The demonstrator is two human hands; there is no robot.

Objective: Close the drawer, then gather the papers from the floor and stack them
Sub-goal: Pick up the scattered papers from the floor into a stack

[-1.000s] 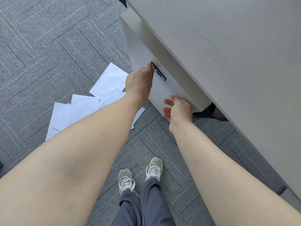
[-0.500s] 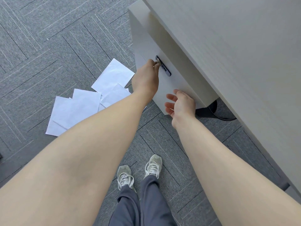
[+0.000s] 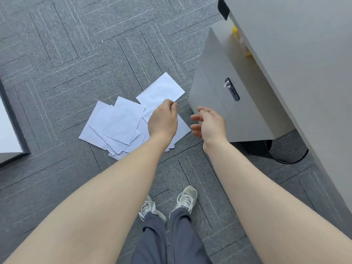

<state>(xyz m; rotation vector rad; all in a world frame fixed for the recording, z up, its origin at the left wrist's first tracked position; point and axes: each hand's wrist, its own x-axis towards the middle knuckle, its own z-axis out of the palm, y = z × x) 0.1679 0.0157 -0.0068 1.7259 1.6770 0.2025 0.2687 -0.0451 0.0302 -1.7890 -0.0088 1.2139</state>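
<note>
Several white papers (image 3: 118, 122) lie scattered and overlapping on the grey carpet, with one sheet (image 3: 162, 90) lying farther out toward the cabinet. The grey drawer unit (image 3: 242, 119) with a black combination lock (image 3: 231, 89) stands under the desk edge; something yellow (image 3: 235, 30) shows in the gap along its top. My left hand (image 3: 162, 121) hovers over the right side of the papers, fingers curled in, holding nothing. My right hand (image 3: 209, 122) hangs just in front of the drawer face, fingers spread and empty, not touching it.
The pale desk top (image 3: 304, 54) fills the right side and overhangs the drawer unit. A black round base (image 3: 285, 155) sits on the floor under the desk. A white panel with a dark edge (image 3: 9, 134) lies at far left. My shoes (image 3: 167, 202) stand below the papers.
Both hands have left the drawer front: the left let go by the lock and moved down-left over the papers, the right drew back. The view swung left toward the floor.
</note>
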